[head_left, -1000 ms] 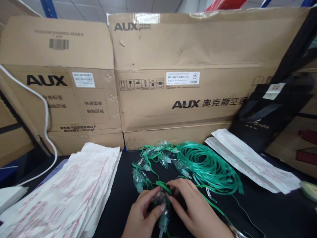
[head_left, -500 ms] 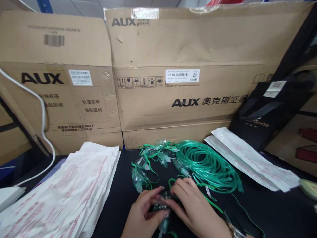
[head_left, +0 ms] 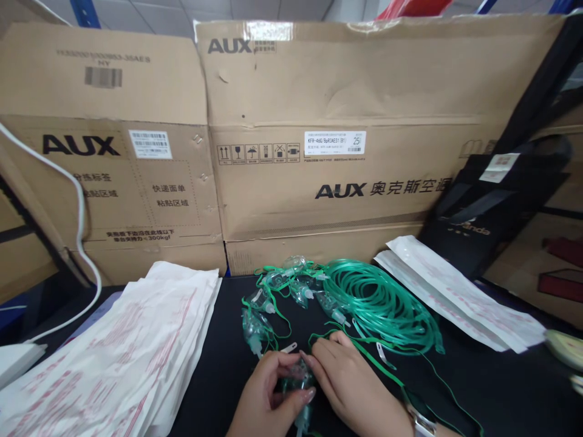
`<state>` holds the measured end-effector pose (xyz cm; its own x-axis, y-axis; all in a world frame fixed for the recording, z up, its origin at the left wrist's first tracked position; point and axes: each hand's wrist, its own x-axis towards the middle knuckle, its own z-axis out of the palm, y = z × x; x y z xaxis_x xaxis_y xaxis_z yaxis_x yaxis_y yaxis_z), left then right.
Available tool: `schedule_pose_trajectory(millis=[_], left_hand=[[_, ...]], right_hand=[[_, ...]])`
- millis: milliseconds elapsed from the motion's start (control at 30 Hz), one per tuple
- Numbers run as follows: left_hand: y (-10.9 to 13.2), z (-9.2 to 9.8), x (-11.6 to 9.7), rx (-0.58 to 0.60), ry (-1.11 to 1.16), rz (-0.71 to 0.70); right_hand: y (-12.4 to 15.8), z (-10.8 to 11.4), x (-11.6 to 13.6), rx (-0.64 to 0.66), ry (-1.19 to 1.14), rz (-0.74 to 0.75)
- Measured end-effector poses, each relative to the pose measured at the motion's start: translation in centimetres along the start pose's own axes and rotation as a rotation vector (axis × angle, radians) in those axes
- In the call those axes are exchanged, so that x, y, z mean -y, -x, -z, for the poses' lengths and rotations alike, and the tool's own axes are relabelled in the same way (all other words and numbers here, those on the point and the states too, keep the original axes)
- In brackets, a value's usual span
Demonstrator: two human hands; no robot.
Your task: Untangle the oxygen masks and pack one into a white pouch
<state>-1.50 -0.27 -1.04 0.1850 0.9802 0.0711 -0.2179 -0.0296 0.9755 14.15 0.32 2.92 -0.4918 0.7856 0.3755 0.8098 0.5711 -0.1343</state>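
Observation:
A clear green oxygen mask (head_left: 302, 383) is held low in the middle of the head view, its connector end pointing down. My left hand (head_left: 273, 394) grips it from the left, thumb and fingers closed around its side. From the right, my right hand (head_left: 348, 379) pinches at the mask's upper edge, its fingertips close to the left ones and partly hidden. A thin pale strip with a hole (head_left: 289, 348) shows just above the left fingers. Beyond the hands lie several more oxygen masks (head_left: 255, 328) with green straps.
Coiled green tubing (head_left: 387, 303) lies behind my right hand. White printed pouches (head_left: 168, 328) are stacked at left, with more pouches (head_left: 460, 297) at right. Large cardboard boxes (head_left: 273, 212) wall off the back. A black bag (head_left: 469, 224) and a white cable (head_left: 81, 218) flank the table.
Both hands stay at the mask, fingers shifted slightly. The pale strip now shows above the left fingers. The view has turned a little.

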Motion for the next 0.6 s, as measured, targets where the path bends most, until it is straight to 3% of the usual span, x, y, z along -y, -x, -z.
schedule_pose_trajectory(millis=[367,600], left_hand=[[-0.2,-0.1,0.8,-0.057,-0.107,-0.022],[0.0,-0.2,0.2,-0.078,-0.138,-0.061]], right_hand=[[0.0,-2.1,-0.1,-0.106,0.231,0.105],[0.1,-1.6,0.3,-0.154,0.244,0.106]])
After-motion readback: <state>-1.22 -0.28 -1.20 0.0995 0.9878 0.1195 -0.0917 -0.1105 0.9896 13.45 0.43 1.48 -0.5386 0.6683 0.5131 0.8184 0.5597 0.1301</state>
